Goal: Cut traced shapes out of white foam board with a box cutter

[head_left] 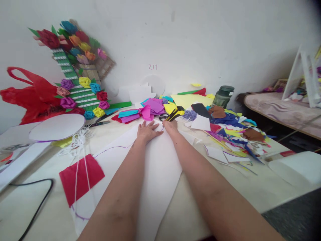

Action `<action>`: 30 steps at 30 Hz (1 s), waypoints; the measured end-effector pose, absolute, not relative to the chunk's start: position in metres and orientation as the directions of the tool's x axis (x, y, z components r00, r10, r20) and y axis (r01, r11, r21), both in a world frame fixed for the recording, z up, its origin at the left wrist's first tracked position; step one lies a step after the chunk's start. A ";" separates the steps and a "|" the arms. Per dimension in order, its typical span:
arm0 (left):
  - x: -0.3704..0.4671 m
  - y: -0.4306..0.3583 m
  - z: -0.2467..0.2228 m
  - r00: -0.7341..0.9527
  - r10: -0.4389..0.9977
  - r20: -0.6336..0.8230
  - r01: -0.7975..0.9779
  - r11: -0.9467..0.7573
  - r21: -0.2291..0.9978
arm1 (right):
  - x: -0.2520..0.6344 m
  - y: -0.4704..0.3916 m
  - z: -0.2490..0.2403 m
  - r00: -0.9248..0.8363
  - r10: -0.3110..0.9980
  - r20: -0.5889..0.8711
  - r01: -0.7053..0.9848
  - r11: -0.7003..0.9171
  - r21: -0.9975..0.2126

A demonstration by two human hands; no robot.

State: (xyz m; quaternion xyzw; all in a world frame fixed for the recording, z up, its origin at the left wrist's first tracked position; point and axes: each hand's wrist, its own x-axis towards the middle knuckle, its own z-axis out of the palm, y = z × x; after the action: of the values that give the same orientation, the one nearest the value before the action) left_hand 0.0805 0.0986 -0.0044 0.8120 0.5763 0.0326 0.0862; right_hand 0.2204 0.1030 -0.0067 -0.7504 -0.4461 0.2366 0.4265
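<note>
A large white sheet of paper or card (160,174) lies on the table under both my forearms, with purple curved lines drawn on it. My left hand (147,132) presses flat on its far part, fingers spread. Just to the right, my right hand (170,127) is closed around a yellow and black utility knife (176,113), tilted with its body pointing up and away. The blade tip is hidden by the fingers, near a short purple line. Black-handled scissors (163,117) lie right behind the knife. A red paper piece (81,177) rests on the sheet's left part.
Colored paper pieces (152,106) sit behind my hands. To the right are a phone (200,109), a green bottle (223,95) and a heap of scraps (233,127). At left are white string (79,142), a white oval (59,127), a black cable (46,197) and paper-flower crafts (82,90).
</note>
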 end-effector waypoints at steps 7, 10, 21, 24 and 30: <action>0.080 0.099 -0.005 0.336 0.941 -0.043 0.929 -0.323 0.178 | 0.220 0.101 -0.006 0.487 0.873 0.028 0.475 -0.238 -0.847; 0.080 0.099 -0.005 0.340 0.940 -0.040 0.931 -0.330 0.156 | 0.220 0.102 -0.006 0.494 0.869 0.027 0.469 -0.240 -0.850; 0.080 0.097 -0.003 0.335 0.941 -0.057 0.935 -0.324 0.145 | 0.219 0.099 -0.005 0.507 0.860 0.053 0.498 -0.242 -0.832; 0.081 0.097 -0.003 0.337 0.940 -0.058 0.933 -0.325 0.153 | 0.219 0.096 -0.003 0.501 0.864 0.045 0.515 -0.256 -0.818; 0.078 0.100 0.002 0.360 0.924 -0.127 0.929 -0.343 0.138 | 0.219 0.094 0.002 0.489 0.872 0.030 0.550 -0.281 -0.787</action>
State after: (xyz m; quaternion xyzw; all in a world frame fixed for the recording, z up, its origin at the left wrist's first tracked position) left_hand 0.0780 0.0996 0.0025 0.8192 0.5657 -0.0133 0.0932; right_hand 0.2192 0.0936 0.0024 -0.7724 -0.4602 0.2096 0.3843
